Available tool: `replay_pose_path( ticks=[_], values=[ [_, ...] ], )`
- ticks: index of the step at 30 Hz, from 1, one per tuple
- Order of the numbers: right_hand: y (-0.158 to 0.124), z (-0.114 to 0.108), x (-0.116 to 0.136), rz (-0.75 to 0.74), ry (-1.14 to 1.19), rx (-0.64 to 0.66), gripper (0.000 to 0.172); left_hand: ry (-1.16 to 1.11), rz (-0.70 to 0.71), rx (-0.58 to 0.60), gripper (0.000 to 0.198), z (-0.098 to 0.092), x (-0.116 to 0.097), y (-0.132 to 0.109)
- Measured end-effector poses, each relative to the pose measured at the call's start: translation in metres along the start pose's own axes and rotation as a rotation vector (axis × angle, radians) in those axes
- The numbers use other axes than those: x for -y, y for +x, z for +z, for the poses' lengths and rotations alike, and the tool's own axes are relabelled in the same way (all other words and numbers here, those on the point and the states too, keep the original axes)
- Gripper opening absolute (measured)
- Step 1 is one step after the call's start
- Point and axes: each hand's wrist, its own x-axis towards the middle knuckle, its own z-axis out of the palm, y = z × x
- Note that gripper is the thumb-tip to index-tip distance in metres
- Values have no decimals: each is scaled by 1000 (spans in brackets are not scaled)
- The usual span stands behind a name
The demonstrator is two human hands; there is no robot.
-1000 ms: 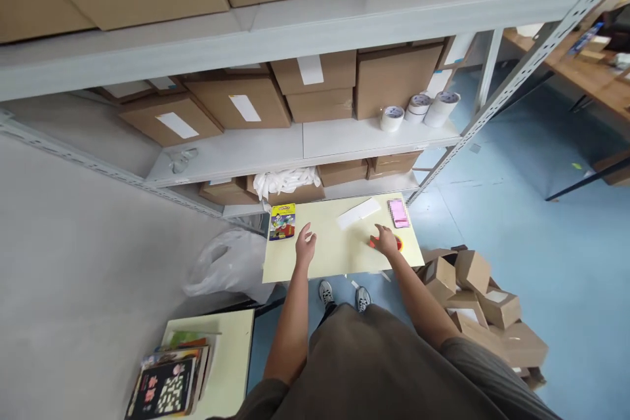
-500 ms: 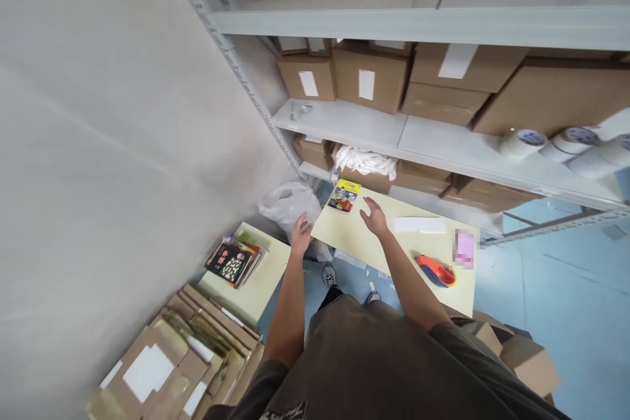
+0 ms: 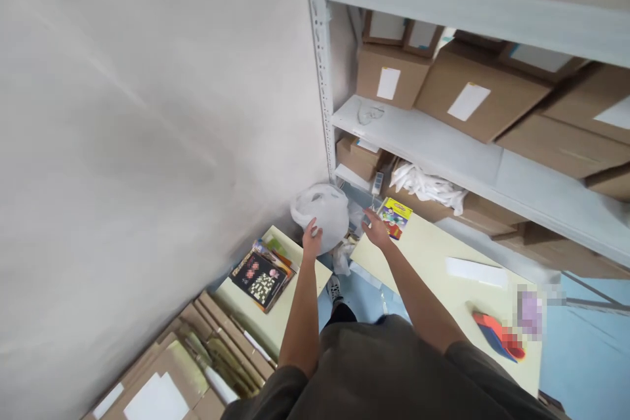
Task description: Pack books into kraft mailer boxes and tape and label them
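Note:
My left hand (image 3: 312, 238) hangs in front of the white plastic bag (image 3: 331, 216), fingers apart and holding nothing; whether it touches the bag I cannot tell. My right hand (image 3: 376, 230) is over the left end of the cream table, its fingers spread and nothing in them. Just beyond it lies a yellow and purple picture booklet (image 3: 395, 218). Farther right on that table are a white strip (image 3: 475, 272) and a red and blue tool (image 3: 498, 336), perhaps a tape dispenser. A stack of books (image 3: 260, 279) with a black cover on top lies on the smaller left table.
Grey metal shelving (image 3: 418, 134) with cardboard boxes (image 3: 473, 95) stands behind the cream table (image 3: 433, 302). White cloth items (image 3: 428, 187) spill from a box on the lower shelf. Flattened cardboard (image 3: 197, 354) is piled at lower left, beside the wall (image 3: 162, 111).
My view has turned left, so the tables and shelving sit farther right. My right hand has moved left across the booklet's near side. Both hands stay open.

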Motion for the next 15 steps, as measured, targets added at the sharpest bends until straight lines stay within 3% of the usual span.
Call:
replay_pose_path(
  ticks=[4, 9, 12, 15],
  values=[
    [47, 63, 5, 9, -7, 45, 53, 54, -6, 34, 51, -14, 23, 66],
    [90, 134, -6, 49, 9, 107, 54, 302, 75, 151, 48, 0, 61, 134],
    [110, 171, -23, 59, 11, 158, 55, 491, 38, 288, 41, 16, 93, 147],
    [130, 208, -43, 77, 21, 220, 55, 598, -13, 427, 22, 26, 124, 143]
  ],
)
